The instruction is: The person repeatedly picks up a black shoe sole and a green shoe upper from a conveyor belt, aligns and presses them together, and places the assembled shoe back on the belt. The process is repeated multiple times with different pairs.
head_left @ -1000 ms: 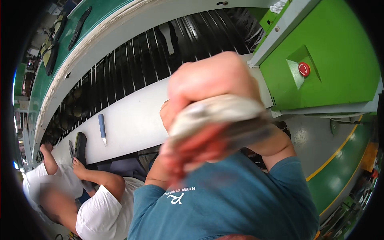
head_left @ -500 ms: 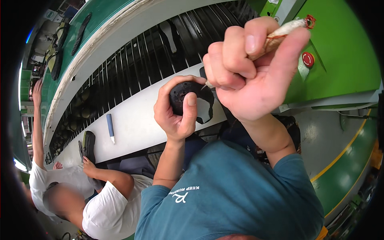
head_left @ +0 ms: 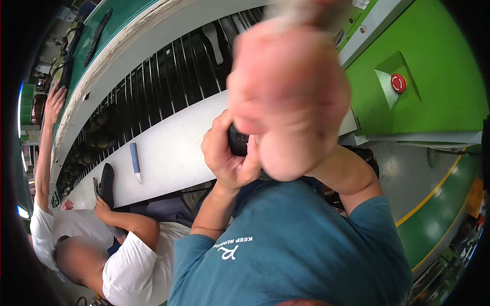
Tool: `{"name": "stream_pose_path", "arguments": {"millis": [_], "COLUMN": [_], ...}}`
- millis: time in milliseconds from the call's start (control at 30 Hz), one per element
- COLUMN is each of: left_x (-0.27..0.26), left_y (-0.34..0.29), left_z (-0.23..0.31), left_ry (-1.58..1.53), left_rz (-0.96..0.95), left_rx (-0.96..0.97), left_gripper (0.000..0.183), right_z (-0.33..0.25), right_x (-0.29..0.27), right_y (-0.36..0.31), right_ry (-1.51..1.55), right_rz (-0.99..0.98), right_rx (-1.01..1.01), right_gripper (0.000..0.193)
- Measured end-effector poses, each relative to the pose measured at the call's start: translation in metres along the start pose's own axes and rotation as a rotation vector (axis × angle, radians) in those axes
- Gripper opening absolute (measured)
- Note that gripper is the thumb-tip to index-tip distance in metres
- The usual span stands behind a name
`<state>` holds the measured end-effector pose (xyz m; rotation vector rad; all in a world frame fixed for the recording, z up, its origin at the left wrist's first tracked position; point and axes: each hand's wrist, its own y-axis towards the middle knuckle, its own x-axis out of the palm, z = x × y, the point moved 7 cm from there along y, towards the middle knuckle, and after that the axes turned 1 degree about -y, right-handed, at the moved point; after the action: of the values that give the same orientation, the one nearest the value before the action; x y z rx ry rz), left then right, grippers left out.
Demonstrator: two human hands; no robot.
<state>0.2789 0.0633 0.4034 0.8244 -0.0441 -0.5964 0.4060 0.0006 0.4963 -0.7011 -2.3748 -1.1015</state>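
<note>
My left hand [head_left: 227, 153] is closed round a black shoe sole [head_left: 238, 142], its thumb pressed on the near side. Most of the sole is hidden behind my right hand [head_left: 291, 102], a fist raised close to the camera and smeared by motion. A blurred whitish and reddish-brown shape above that fist appears to be the end of the wrapped hand tool [head_left: 311, 13]. Whether the tool's tip touches the sole cannot be seen. On the white work surface [head_left: 173, 153] to the left lies a blue-handled knife [head_left: 135, 160].
Beyond the work surface runs a roller conveyor [head_left: 176, 76] carrying dark soles [head_left: 212, 43]. A green machine panel [head_left: 434, 61] with a red stop button [head_left: 398, 83] stands at right. At left, a co-worker in white [head_left: 138, 265] holds a black shoe [head_left: 106, 183] and reaches towards the green belt.
My right hand has swung left and nearer the camera, covering the sole. The co-worker's shoe has turned, and the view has shifted slightly.
</note>
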Motion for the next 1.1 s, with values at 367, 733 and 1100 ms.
{"name": "stream_pose_path", "arguments": {"millis": [367, 733, 1100], "left_x": [0.002, -0.003, -0.002], "left_y": [0.012, 0.009, 0.01], "left_z": [0.006, 0.002, 0.011], "left_ry": [0.013, -0.287, -0.283], "left_rz": [-0.031, -0.046, -0.08], "left_rx": [-0.029, 0.134, -0.045], "left_gripper": [0.031, 0.034, 0.036], "right_z": [-0.001, 0.03, 0.112], "right_x": [-0.02, -0.257, -0.173], "right_y": [0.005, -0.13, -0.121], "right_ry": [-0.216, -2.01, -1.853], "right_rz": [0.053, -0.123, -0.255], "right_rx": [0.096, 0.151, 0.376], "right_gripper": [0.06, 0.037, 0.082]}}
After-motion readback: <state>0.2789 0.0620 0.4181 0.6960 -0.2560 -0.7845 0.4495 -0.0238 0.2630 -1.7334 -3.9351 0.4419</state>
